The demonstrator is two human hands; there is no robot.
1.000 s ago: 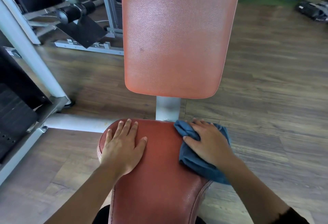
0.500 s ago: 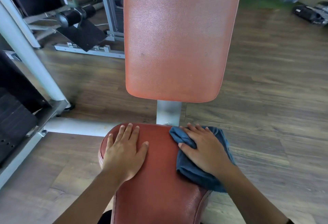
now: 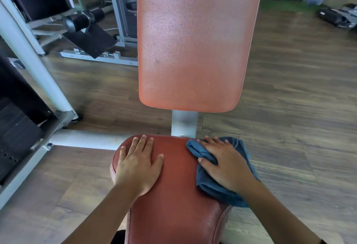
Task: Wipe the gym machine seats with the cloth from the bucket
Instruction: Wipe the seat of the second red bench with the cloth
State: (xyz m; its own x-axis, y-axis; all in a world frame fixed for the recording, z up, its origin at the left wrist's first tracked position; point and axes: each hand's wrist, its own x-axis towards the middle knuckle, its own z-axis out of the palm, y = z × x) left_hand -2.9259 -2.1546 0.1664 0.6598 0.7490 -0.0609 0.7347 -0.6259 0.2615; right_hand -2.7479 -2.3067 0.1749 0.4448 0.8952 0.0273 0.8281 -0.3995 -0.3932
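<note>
A red padded seat of a gym machine lies right below me, with its upright red backrest behind it on a grey post. My left hand rests flat on the seat's left rear part, fingers spread, holding nothing. My right hand presses a crumpled blue cloth onto the seat's right rear edge, thumb hooked over a fold. The cloth hangs partly over the seat's right side. No bucket is in view.
A grey machine frame and a black weight stack stand at the left. Another machine with a black roller pad is at the back left. Wooden floor surrounds the seat; dark equipment lies far right.
My right hand has slid the cloth slightly towards the seat's rear edge. The left hand has stayed flat in place. The view has tilted a little.
</note>
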